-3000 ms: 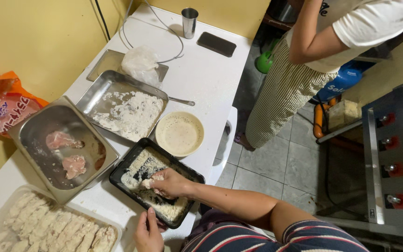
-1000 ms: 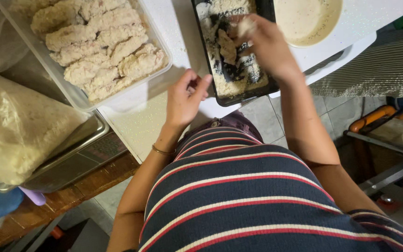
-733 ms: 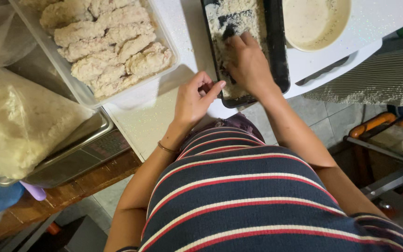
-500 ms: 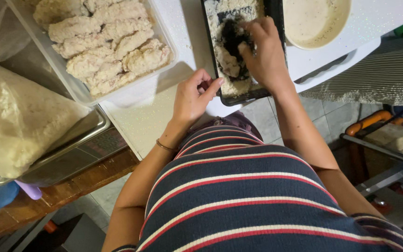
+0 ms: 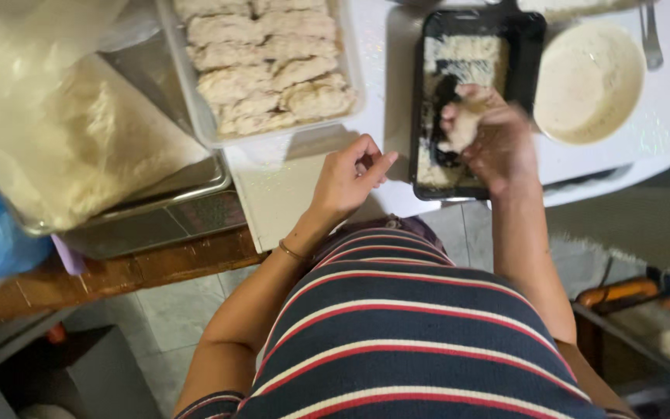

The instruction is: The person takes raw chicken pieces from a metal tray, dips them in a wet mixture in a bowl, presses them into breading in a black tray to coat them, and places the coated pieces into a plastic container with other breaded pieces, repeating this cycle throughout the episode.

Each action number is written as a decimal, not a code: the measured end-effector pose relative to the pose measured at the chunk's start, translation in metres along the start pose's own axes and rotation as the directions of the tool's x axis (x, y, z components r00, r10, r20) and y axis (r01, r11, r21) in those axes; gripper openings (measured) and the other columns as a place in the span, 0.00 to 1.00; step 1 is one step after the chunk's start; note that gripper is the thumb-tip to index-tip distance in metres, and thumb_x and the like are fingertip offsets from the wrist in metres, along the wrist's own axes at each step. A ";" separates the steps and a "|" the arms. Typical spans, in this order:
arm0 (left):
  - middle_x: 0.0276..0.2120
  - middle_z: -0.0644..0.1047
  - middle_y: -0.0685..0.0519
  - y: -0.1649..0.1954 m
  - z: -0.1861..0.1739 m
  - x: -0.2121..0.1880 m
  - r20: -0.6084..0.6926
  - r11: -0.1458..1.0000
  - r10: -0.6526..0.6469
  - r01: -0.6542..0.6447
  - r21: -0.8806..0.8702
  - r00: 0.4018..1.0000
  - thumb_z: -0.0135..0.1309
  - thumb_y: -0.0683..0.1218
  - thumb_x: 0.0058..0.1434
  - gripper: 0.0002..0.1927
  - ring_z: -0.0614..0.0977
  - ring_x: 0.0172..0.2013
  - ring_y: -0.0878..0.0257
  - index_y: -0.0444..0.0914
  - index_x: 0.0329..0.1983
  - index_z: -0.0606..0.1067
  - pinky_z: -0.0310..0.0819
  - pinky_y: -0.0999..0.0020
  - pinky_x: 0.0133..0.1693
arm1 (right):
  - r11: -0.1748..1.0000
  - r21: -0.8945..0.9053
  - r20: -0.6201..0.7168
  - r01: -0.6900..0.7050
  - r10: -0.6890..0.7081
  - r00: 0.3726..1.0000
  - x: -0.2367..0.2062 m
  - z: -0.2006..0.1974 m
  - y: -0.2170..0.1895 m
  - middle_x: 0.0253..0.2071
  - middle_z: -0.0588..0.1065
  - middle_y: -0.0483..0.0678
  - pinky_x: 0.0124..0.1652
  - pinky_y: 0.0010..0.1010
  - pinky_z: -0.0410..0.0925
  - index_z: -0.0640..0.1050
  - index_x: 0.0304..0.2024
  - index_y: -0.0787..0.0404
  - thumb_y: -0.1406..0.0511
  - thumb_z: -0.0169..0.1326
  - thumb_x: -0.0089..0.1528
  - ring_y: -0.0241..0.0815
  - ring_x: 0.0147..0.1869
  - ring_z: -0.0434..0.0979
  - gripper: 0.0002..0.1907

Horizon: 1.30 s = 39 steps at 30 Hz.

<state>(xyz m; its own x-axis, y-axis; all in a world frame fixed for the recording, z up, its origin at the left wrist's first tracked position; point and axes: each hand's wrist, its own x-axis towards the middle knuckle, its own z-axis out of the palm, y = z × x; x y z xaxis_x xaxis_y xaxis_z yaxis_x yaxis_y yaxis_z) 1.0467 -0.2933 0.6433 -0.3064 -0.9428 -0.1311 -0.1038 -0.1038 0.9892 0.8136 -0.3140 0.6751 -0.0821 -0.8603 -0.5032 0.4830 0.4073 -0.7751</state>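
White tabletop (image 5: 304, 194) fills the upper half of the frame, with grey floor tiles and a wooden shelf edge below it at lower left. Upper centre-right sits a black tray (image 5: 533, 46) of breadcrumbs, laid lengthwise away from the person so the crumbs stay contained while meat is rolled in them. The right hand (image 5: 490, 136) hovers over the tray's near half, its fingers (image 5: 467, 97) curled around a pale crumbed cutlet piece (image 5: 459, 132); the piece lies under the fingertips, against the palm, somewhat blurred. The left hand (image 5: 348, 174) rests just left of the tray on the tabletop, fingers loosely curled, thumb and forefinger pinched together, holding nothing visible. A clear tub of breaded cutlets (image 5: 269, 70) stands at upper centre-left, within easy reach. A cream batter bowl (image 5: 589, 81) sits just right of the tray.
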 end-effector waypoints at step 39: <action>0.28 0.76 0.58 -0.084 -0.020 0.022 0.237 0.988 0.098 -0.066 -0.136 0.966 0.59 0.46 0.66 0.09 0.73 0.30 0.76 0.35 0.35 0.76 0.71 0.77 0.32 | -0.134 -0.984 -0.062 -0.114 -0.342 0.938 -0.016 0.015 0.038 0.36 0.77 0.55 0.44 0.43 0.71 0.81 0.41 0.58 0.60 0.61 0.62 0.54 0.44 0.78 0.10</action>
<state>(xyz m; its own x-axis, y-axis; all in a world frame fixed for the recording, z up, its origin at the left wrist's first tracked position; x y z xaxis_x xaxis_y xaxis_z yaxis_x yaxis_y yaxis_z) 1.0680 -0.3119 0.5585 -0.5310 -0.8461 -0.0459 0.0465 -0.0831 0.9955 0.8463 -0.2898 0.6592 -0.2959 -0.9270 -0.2304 -0.9136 0.3451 -0.2149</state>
